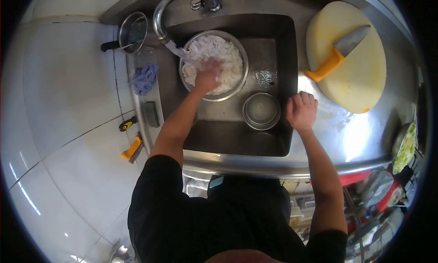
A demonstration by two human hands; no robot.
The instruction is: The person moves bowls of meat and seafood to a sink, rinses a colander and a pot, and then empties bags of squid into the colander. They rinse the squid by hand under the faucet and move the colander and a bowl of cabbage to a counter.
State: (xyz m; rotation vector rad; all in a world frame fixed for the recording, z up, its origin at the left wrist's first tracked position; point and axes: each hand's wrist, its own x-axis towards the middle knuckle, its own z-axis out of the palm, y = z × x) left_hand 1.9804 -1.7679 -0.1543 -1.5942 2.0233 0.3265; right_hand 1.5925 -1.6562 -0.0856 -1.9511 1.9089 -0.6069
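A round metal bowl (246,66) full of pale white, shredded-looking food pieces (232,57) sits in the sink; their kind I cannot make out. Into these pieces reaches my left hand (208,75), fingers apart and partly sunk among them. Water runs from the curved faucet (159,17) into the bowl beside that hand. My right hand (302,111) leans on the counter at the sink's right edge, its fingers curled in, with nothing seen in them. A smaller round metal bowl (262,110) stands in the sink between the large bowl and my right hand.
A thick round cutting board (321,39) lies on the right counter, bearing a yellow-handled knife (335,57). Along the left ledge are a strainer (132,30), a purple cloth (145,79), a grey block (151,114) and a yellow-handled tool (132,149). A dish of green pieces (405,149) is far right.
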